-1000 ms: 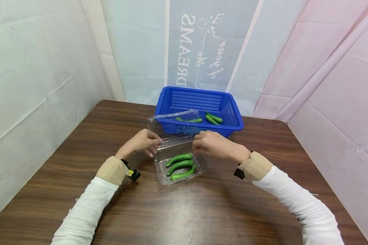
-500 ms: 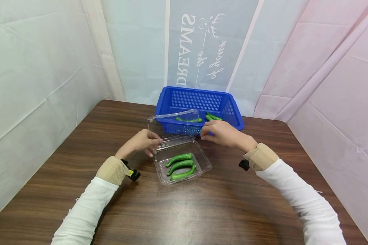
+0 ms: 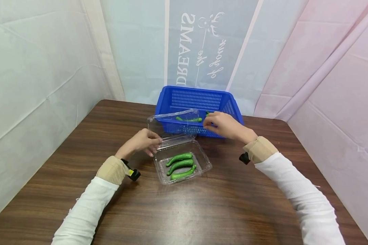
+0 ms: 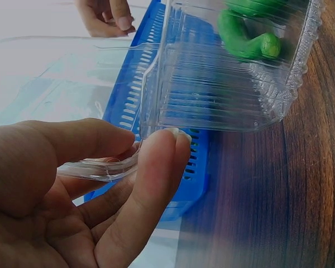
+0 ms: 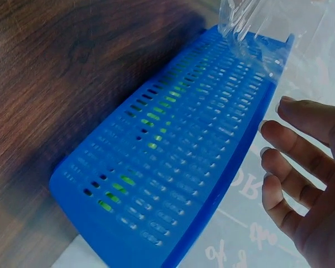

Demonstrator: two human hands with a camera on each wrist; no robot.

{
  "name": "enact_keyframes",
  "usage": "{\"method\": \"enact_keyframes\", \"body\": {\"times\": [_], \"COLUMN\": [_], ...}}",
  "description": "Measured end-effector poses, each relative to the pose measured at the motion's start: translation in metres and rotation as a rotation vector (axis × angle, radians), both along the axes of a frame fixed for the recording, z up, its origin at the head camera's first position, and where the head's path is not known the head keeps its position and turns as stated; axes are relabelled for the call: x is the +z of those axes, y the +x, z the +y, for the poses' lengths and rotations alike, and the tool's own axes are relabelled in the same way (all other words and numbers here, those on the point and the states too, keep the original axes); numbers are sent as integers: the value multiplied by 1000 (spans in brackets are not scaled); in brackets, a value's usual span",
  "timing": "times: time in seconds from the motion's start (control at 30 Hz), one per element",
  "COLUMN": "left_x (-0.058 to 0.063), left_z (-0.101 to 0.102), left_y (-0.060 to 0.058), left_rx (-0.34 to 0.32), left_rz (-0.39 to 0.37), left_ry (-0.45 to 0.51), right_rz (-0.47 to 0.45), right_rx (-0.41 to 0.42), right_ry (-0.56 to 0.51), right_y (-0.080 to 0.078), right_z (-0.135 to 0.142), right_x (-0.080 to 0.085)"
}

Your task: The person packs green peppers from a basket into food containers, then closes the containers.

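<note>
My left hand [image 3: 141, 141] pinches the hinge side of a clear plastic clamshell container [image 3: 206, 160] between thumb and fingers, plain in the left wrist view. Its lid [image 3: 170, 128] is raised and leans toward the basket. Inside lie three curved green vegetables [image 3: 180, 165], like small cucumbers, side by side. Above the near rim of a blue slotted basket [image 3: 199, 90] hovers my right hand [image 3: 223, 125]. In the right wrist view that hand [image 5: 307, 159] has bent, spread fingers holding nothing. More green vegetables [image 3: 196, 120] sit in the basket, partly hidden by the hand and lid.
A brown wooden table [image 3: 184, 214] carries the container and basket. Pale fabric sheets [image 3: 43, 75] stand around its sides and back, with lettering on the back one. The raised lid overlaps the basket's front left in the head view.
My right hand has moved off the container, up and rightward, to the basket's near rim, now covering some of its vegetables. My left hand and the container have stayed put.
</note>
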State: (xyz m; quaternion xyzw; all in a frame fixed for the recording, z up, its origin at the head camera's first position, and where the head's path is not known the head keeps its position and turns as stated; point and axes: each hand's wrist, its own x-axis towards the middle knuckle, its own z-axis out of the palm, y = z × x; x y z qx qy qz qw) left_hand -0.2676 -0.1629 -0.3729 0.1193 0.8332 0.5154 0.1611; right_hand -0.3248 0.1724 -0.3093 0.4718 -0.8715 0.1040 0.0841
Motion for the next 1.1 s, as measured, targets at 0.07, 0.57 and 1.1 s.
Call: {"method": "enact_keyframes", "body": {"times": [0.07,0.57,1.1], "left_x": [0,1,3], "left_z": [0,0,1], "left_y": [0,0,2], "left_rx": [-2,-5,1], "left_rz": [2,-8,-9], "left_ry": [-2,8,3], "right_rz": [0,-15,-119], "right_rx": [-7,-73,-103], "right_ry": [-7,-22,77], "right_y": [-2,-21,-62], "right_z": [1,3,-8], "right_x": [0,-3,-11]}}
